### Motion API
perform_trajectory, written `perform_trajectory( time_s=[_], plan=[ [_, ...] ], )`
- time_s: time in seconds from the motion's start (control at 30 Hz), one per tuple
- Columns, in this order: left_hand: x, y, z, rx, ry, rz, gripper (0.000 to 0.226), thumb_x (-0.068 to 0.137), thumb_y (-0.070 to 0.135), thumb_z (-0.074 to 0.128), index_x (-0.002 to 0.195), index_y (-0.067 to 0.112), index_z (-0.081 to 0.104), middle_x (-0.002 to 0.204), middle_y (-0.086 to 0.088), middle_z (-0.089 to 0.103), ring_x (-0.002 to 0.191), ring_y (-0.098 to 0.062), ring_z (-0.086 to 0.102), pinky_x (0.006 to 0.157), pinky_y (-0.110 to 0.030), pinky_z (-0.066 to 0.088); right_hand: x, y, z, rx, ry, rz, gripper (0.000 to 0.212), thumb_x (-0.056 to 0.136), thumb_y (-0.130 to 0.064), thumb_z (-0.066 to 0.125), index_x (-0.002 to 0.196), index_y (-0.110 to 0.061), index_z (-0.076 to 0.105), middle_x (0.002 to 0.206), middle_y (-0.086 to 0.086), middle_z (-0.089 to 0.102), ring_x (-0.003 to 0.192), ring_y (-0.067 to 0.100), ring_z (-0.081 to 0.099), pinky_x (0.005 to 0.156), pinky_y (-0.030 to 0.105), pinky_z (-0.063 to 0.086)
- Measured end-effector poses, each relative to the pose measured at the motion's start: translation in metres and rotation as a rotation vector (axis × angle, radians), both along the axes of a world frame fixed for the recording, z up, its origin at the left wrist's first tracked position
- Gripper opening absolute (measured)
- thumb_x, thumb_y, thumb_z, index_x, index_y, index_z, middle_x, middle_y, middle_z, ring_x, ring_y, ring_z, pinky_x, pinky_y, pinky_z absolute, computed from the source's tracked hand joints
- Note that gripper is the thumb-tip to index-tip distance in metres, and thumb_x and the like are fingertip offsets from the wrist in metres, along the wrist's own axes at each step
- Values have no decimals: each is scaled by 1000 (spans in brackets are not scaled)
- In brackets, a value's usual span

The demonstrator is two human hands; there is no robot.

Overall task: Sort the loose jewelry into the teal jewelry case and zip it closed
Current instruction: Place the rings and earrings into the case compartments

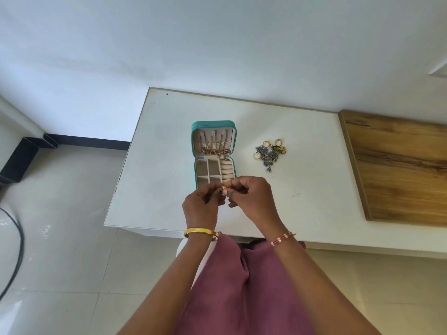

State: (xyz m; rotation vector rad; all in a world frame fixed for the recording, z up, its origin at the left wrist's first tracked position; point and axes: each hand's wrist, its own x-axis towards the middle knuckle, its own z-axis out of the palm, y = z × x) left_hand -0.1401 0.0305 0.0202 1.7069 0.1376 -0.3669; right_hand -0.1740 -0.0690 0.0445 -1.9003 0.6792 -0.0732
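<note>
The teal jewelry case (212, 124) lies open in the middle of the white table (159, 131), lid upright with gold necklaces hanging inside it. Its cream tray has several compartments. My left hand (200, 204) and my right hand (251, 194) meet just in front of the case and together pinch a small gold piece (223, 188), which the fingertips mostly hide. A pile of loose jewelry (271, 152), gold earrings with pale stones and blue-grey pieces, lies on the table to the right of the case.
A wooden board (399, 165) covers the table's right end. The wall runs behind the table. A tiled floor with a black cable (17, 250) is at the left. Pink clothing covers my lap below the table's front edge.
</note>
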Motion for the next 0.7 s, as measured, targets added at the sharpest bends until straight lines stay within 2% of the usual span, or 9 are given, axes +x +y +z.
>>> perform_trajectory(
  time_s=[0.2, 0.3, 0.37, 0.43, 0.5, 0.6, 0.7],
  plan=[
    [10, -1, -3, 50, -63, -36, 17, 83, 3, 61, 97, 6, 70, 81, -4, 68, 68, -11, 66, 68, -18, 55, 16, -11, -1, -24, 46, 64, 18, 78, 0, 68, 96, 1, 69, 76, 8, 66, 48, 3, 60, 56, 20, 57],
    [20, 2, -7, 86, -138, -30, 18, 84, 4, 60, 100, 6, 70, 85, -1, 67, 71, -17, 65, 72, -20, 54, 27, -21, -4, -47, 19, 55, 17, 78, 2, 67, 95, 3, 69, 77, 9, 67, 44, 0, 58, 56, 19, 56],
    [27, 9, -11, 156, -224, 7, 19, 85, 7, 60, 101, 6, 70, 86, 0, 65, 75, -15, 62, 71, -11, 48, 35, -29, -9, -118, -7, 39, 15, 78, 1, 67, 94, 0, 70, 79, 10, 69, 46, -3, 57, 60, 18, 54],
    [33, 17, -16, 232, -349, 41, 18, 85, 6, 59, 100, 4, 69, 87, -4, 67, 70, -10, 57, 66, -1, 42, 44, -36, -15, -211, -17, 47, 14, 79, -1, 68, 92, -2, 71, 82, 11, 71, 54, -2, 57, 61, 13, 50],
    [36, 23, -23, 298, -449, 52, 18, 85, 3, 57, 99, 5, 69, 89, -9, 68, 72, -11, 57, 69, -3, 41, 51, -39, -21, -300, -16, 67, 12, 80, -4, 67, 91, -4, 71, 85, 12, 72, 66, 10, 62, 64, 16, 50],
    [37, 25, -32, 339, -428, 31, 25, 87, 5, 55, 110, 7, 65, 107, -11, 67, 96, -18, 59, 87, -15, 40, 56, -39, -30, -443, -2, 131, 12, 81, -6, 66, 91, -8, 72, 90, 10, 72, 81, 21, 63, 73, 29, 51],
    [35, 26, -43, 371, -371, -46, 30, 88, 5, 54, 118, 4, 59, 117, -13, 64, 109, -24, 59, 93, -17, 36, 56, -37, -36, -586, -7, 190, 15, 83, -7, 64, 95, -9, 72, 93, 8, 66, 94, 24, 56, 70, 28, 45]
  ],
)
